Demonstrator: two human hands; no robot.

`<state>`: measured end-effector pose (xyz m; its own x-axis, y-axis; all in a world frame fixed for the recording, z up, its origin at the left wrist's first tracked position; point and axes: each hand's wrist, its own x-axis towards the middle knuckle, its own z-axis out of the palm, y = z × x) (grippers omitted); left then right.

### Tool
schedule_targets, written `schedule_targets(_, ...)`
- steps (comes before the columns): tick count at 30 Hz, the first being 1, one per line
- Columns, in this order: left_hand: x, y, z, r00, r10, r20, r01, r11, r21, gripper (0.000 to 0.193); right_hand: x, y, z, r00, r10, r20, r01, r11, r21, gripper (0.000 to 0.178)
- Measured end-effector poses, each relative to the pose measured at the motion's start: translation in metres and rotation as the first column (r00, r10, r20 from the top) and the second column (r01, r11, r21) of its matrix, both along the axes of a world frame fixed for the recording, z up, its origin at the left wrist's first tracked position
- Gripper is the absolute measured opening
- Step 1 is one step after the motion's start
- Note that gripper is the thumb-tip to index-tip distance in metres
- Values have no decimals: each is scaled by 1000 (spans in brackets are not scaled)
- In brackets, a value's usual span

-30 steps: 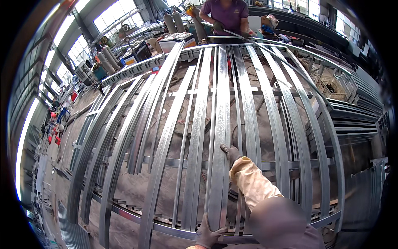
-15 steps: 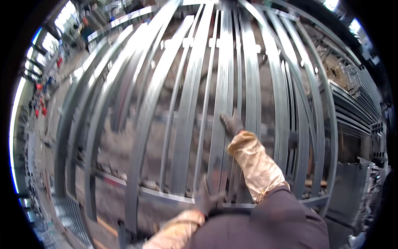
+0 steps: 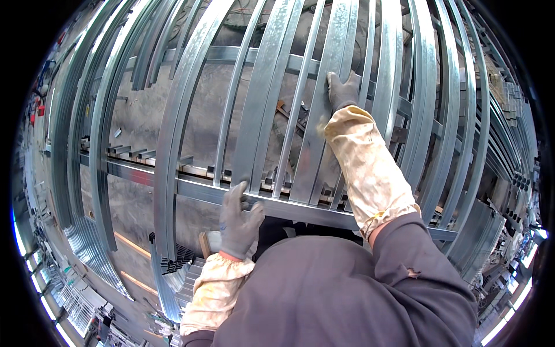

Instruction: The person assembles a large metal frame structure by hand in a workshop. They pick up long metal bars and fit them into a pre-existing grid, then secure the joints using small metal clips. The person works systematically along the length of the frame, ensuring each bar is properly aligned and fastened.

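Observation:
My right hand point(image 3: 345, 93), in a dark grey glove, lies over a wide galvanized steel channel point(image 3: 315, 156), its thumb and fingers apart. Whether it presses on the metal or only rests there, I cannot tell. Close to my body, my left hand point(image 3: 238, 224) wears a similar glove. Its fingers are spread with nothing in them, beside the near metal rail point(image 3: 203, 191). Another wide steel channel point(image 3: 257, 133) ends near those fingertips. Tan protective sleeves cover both forearms.
Several more long channels point(image 3: 173, 136) run away from me across the near rail and a farther crossbar point(image 3: 222, 55). Stacked metal sections point(image 3: 503, 144) lie at the right. Ribbed sheet metal point(image 3: 95, 254) and wooden strips point(image 3: 133, 244) lie low at the left.
The view has tilted down and sharpened. My left hand has moved left, away from the channel beside it. My right hand appears farther along the wide channel.

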<state>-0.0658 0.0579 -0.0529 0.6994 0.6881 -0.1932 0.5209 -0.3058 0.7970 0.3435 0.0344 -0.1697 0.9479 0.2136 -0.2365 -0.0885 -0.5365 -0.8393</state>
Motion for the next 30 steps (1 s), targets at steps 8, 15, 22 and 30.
schedule_targets(8, -124, 39, -4, 975, 213, -58, -171, 897, 409, 68, 8, 1, -13, 987, -56, 148, 66, 996, -66, 66)
schedule_targets(15, -283, 102, -5, 674, 383, -632, -7, 858, 513, 128, -109, 44, 59, 916, 44, 400, -93, 990, 104, 65)
schedule_targets(22, -303, 106, 1, 878, 284, -385, -149, 927, 344, 116, -309, 171, 79, 866, 368, -338, -111, 801, 588, 59)
schedule_targets(30, -313, 88, 46, 901, 294, -319, -166, 913, 373, 113, -345, 230, 59, 763, 305, -570, -89, 923, 374, 64)
